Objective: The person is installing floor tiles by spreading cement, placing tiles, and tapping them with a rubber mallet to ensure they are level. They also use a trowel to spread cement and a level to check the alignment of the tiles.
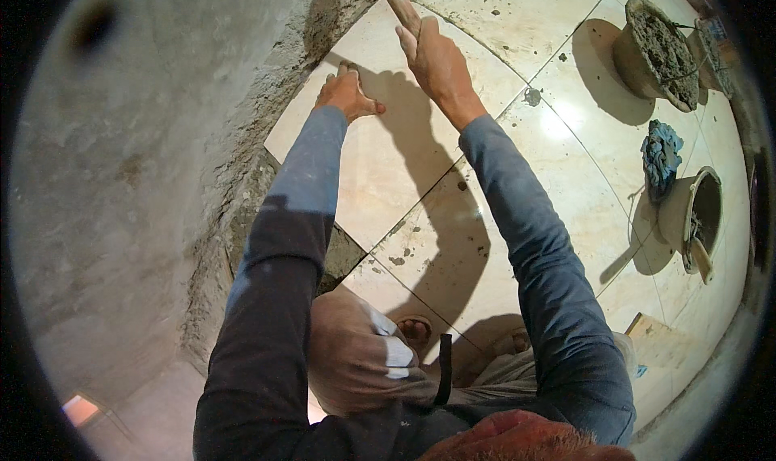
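Observation:
My right hand (440, 67) is wrapped round a wooden handle (396, 0) that runs up past the top edge, so the tool's head is out of view. To its left, my left hand (347, 96) rests on a large cream floor tile (364, 182) beside the rough wall, with the thumb spread away from the fingers. A shadow of my arm falls across this tile. Near the tile's lower left corner, bare grey mortar (343, 259) shows in a gap along the wall.
The grey plaster wall (121, 154) with a crumbly foot fills the left. At right stand a bucket of wet mortar (630, 53), a crumpled blue cloth (663, 154) and another bucket (679, 218) with a wooden-handled tool (700, 259). Mortar crumbs dot the laid tiles.

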Tool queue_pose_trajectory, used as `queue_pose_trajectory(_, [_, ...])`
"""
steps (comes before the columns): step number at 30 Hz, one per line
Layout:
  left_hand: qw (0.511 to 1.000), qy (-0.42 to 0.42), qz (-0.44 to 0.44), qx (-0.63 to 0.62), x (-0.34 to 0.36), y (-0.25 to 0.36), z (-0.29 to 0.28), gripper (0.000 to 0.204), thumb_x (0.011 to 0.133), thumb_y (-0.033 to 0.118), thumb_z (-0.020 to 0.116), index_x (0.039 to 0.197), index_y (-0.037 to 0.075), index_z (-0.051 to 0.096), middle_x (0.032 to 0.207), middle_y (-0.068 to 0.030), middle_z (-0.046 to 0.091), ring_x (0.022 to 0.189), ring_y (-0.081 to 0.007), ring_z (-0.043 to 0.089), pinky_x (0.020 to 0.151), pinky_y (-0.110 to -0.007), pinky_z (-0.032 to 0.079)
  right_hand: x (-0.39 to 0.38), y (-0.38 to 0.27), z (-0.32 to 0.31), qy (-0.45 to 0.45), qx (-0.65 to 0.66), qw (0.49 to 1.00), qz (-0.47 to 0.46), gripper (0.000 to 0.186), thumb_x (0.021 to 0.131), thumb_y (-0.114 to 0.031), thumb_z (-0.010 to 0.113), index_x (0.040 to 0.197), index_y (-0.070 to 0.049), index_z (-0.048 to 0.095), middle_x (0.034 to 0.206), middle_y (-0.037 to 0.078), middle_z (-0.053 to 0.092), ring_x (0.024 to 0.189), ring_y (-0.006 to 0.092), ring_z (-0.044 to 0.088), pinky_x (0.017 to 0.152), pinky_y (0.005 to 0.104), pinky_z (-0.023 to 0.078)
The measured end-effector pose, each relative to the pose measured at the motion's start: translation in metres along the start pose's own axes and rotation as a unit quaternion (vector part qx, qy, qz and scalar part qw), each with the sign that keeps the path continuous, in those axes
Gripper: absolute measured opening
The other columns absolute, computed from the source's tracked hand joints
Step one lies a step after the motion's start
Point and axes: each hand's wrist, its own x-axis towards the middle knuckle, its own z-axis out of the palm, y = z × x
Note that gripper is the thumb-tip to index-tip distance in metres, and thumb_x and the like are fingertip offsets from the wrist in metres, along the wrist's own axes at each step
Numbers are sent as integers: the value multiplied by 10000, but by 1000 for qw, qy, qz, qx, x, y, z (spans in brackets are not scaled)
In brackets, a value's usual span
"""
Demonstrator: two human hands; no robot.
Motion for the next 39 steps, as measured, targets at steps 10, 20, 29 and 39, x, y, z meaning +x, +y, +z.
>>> queue_pose_trajectory(10, [999,34,10,8,6,-9,10,1183,617,430,926,1534,-4,316,1623,-163,267,1467,-406,305,1205,-479,316,-15,3,0,-45,21,997,55,415,1008,-382,528,1105,21,515,853,304,682,815,469,685,722,564,540])
queue_pose_trajectory(20, [999,44,27,2,4,0,8,1147,633,433,916,1519,-9,335,1594,-188,317,1426,-390,371,1175,-453,349,-25,33,8,-83,9,995,62,454,1017,-418,530,1033,36,532,814,314,676,772,500,667,683,570,528])
queue_pose_trajectory(29, [1000,16,2,-1,10,-1,12,1123,619,415,927,1497,-10,371,1536,-174,397,1349,-386,458,1134,-454,400,-25,27,8,-22,17,999,43,418,998,-397,538,1045,18,547,831,259,699,743,466,683,655,550,552])
queue_pose_trajectory(39, [996,72,13,44,9,1,15,1074,664,439,895,1498,22,362,1569,-138,356,1390,-380,417,1150,-486,380,-21,30,5,-19,14,1000,13,430,1019,-422,520,1034,7,503,775,302,664,743,489,663,639,558,522])
